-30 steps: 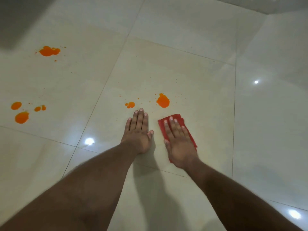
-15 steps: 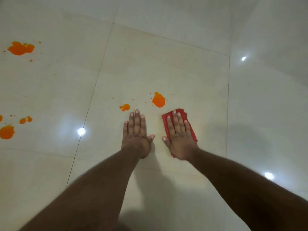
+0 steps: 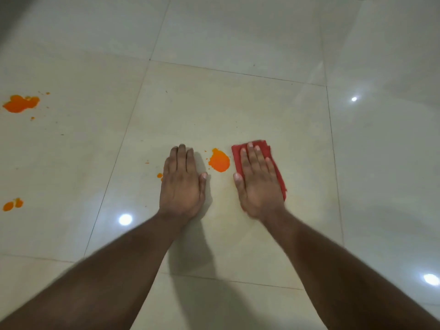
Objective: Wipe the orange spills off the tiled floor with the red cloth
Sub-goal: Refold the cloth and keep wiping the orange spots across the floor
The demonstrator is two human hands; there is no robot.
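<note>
At the far left edge of the tiled floor [image 3: 238, 110], a large orange splash [image 3: 20, 104] and, nearer, a pair of smaller drops [image 3: 12, 204] lie untouched, both partly cut off by the frame, so more spill may sit beyond what shows. A tiny drop [image 3: 159, 175] peeks out just beside the left hand [image 3: 182, 184], which now rests flat on the tile with fingers straight and together, holding nothing; it hides part of that drop, which a second ago lay clear ahead of its fingertips. Between the hands lies the central orange blob [image 3: 219, 160], whole and unsmeared. A second ago it sat ahead of both hands; now they have slid forward, so it lies level with them, just beside the left edge of the red cloth [image 3: 266, 148]. The right hand [image 3: 258, 184] presses that folded cloth flat against the floor, fingers straight and spread on top rather than curled round it, and covers most of it, so its lower edge is hard to make out. No spill looks wiped yet; a short sideways sweep leftward would likely take the blob first. Both forearms are blurred.
</note>
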